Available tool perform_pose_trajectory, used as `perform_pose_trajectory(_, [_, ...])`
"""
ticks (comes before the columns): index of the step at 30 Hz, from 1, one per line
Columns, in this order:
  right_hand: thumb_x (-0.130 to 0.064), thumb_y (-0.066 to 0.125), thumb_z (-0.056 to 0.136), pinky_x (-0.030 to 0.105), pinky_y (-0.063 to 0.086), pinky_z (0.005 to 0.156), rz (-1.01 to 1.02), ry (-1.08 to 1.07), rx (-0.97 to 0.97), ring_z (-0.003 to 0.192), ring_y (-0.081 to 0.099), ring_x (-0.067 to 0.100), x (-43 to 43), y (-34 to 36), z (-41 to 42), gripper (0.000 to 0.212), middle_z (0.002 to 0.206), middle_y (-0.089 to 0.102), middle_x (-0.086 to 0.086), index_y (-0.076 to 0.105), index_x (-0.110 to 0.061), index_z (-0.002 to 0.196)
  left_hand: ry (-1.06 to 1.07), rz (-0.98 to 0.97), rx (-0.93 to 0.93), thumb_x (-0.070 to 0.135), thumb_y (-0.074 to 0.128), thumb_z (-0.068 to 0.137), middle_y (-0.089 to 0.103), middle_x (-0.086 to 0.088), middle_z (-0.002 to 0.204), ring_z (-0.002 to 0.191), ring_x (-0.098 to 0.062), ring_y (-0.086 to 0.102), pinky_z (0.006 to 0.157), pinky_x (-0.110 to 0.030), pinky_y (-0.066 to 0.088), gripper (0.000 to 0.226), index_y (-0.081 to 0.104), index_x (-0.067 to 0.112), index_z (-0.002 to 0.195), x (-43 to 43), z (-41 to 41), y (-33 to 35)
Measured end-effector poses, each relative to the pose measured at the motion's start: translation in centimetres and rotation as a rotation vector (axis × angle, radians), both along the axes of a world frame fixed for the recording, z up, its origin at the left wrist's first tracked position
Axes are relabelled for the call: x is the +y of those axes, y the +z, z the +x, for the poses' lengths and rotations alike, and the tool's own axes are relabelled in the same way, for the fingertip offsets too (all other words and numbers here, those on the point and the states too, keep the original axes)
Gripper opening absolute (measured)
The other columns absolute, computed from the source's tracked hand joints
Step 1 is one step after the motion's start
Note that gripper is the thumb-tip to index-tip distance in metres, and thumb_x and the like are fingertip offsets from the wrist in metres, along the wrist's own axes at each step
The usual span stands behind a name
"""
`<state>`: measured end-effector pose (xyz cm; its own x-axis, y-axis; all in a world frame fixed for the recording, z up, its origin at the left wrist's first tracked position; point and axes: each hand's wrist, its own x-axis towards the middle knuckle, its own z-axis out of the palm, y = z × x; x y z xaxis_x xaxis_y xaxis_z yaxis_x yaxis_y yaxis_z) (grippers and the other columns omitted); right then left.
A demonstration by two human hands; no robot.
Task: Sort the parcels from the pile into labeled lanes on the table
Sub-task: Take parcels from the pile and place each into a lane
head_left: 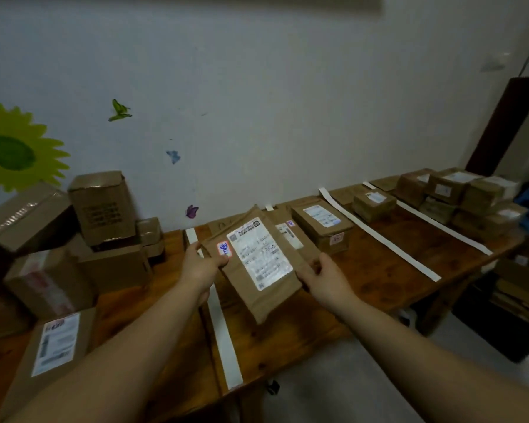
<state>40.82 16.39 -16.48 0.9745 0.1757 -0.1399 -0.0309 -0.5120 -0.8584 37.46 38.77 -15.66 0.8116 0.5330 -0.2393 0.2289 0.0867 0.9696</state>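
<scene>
- Got a flat brown parcel (257, 264) in both hands, label side up and tilted, held just over the table (379, 270).
- My left hand (200, 264) grips its left edge, thumb on top right next to a little red-edged sticker (224, 249).
- My right hand (326, 274) pinches the right edge, thumb on top too.
- It's over the lane just right of the nearest white strip (223, 331). Another box (321, 224) lies further back there.
- The pile of boxes (104, 206) sits at the left end.
</scene>
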Motion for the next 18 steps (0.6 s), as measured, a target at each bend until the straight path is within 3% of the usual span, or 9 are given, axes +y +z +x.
perform_pose_trajectory(2, [-0.034,0.054,0.096,0.033,0.049,0.084,-0.039,0.063,-0.001,0.1,0.056,0.014,2.3,-0.5,1.9,0.027,0.117,0.058,-0.001,0.048,-0.025,0.12,-0.011,-0.066,-0.005,-0.003,0.064,0.082,0.055,-0.013,0.131,0.111,-0.028,0.059,0.083,-0.037,0.052,0.065,0.036,0.009,0.14,1.1,2.0,-0.7])
perform_pose_trajectory(6, [-0.037,0.05,0.097,0.047,0.042,0.105,-0.134,0.194,-0.015,0.126,0.048,0.025,6.5,-1.4,5.4,0.052,0.14,0.048,0.003,0.028,-0.035,0.144,-0.133,-0.011,0.026,0.0,0.06,0.087,0.056,-0.002,0.12,0.099,-0.017,0.054,0.064,-0.028,0.05,0.064,0.034,0.021,0.142,2.7,4.2,-1.3])
perform_pose_trajectory(8, [-0.035,0.054,0.096,0.046,0.033,0.112,-0.184,0.292,-0.032,0.134,0.041,0.023,8.0,-2.2,6.8,0.064,0.147,0.042,0.0,0.018,-0.033,0.149,-0.176,0.012,0.043,-0.001,0.059,0.087,0.054,0.003,0.113,0.103,-0.017,0.051,0.062,-0.025,0.048,0.073,0.027,0.03,0.145,3.7,5.0,-1.8])
perform_pose_trajectory(11, [-0.038,0.055,0.094,0.043,0.03,0.114,-0.295,0.419,-0.054,0.137,0.036,0.022,9.6,-3.3,8.6,0.074,0.151,0.036,0.0,0.01,-0.027,0.152,-0.183,0.033,0.103,-0.002,0.058,0.087,0.053,-0.004,0.13,0.105,-0.016,0.05,0.061,-0.024,0.046,0.079,0.021,0.034,0.147,5.2,6.2,-3.0])
perform_pose_trajectory(14, [-0.036,0.058,0.093,0.039,0.026,0.113,-0.41,0.511,-0.087,0.139,0.031,0.023,10.8,-4.4,10.5,0.082,0.151,0.032,0.004,0.006,-0.019,0.153,-0.139,0.071,0.137,0.0,0.056,0.089,0.054,-0.004,0.13,0.106,-0.016,0.05,0.061,-0.021,0.043,0.071,0.026,0.029,0.146,6.0,7.5,-4.2])
perform_pose_trajectory(16, [-0.039,0.057,0.093,0.041,0.031,0.11,-0.544,0.551,-0.137,0.134,0.037,0.024,11.4,-5.2,12.3,0.079,0.148,0.036,0.006,0.009,-0.019,0.153,-0.118,0.094,0.168,0.002,0.058,0.089,0.053,-0.006,0.132,0.101,-0.012,0.051,0.061,-0.019,0.043,0.069,0.029,0.028,0.145,6.5,8.5,-5.2])
perform_pose_trajectory(18, [-0.044,0.05,0.095,0.038,0.039,0.102,-0.682,0.617,-0.264,0.12,0.048,0.021,11.7,-6.1,14.2,0.061,0.136,0.048,0.006,0.027,-0.02,0.146,-0.118,0.109,0.212,0.002,0.06,0.087,0.052,-0.007,0.133,0.096,-0.009,0.055,0.061,-0.019,0.044,0.074,0.026,0.029,0.147,6.8,9.5,-6.3])
